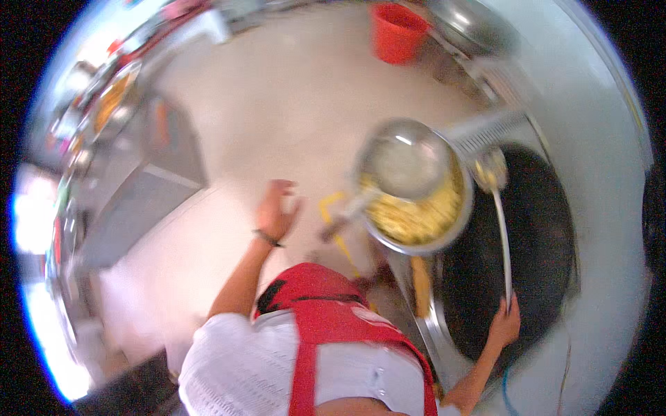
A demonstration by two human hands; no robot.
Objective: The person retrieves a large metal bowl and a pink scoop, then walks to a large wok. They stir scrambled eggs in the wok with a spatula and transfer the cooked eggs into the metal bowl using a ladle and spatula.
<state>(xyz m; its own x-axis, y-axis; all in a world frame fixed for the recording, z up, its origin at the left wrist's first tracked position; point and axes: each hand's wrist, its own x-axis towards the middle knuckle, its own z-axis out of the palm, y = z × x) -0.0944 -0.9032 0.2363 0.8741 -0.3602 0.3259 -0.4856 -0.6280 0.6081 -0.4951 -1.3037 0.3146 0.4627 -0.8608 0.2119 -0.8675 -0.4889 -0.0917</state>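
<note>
My right hand (506, 321) is closed on the long handle of a metal spatula or ladle (502, 234), whose head, bearing yellow food, lies at the upper left edge of a large dark wok (530, 249). Left of the wok stands a round metal basin (467, 208) of yellow food pieces (416, 218). A metal ladle or scoop (408, 158) with a handle pointing to the lower left lies over the basin. My left hand (278, 210) is held over the floor, away from the basin, with fingers apart and nothing in it. The picture is blurred.
A red bucket (398, 39) stands on the floor at the top. Beyond the wok's top end is a large metal bowl or lid (471, 26). A grey metal cabinet or table (151, 197) and a tray of orange food (112, 104) are at the left. A blue hose or cord (508, 390) hangs lower right.
</note>
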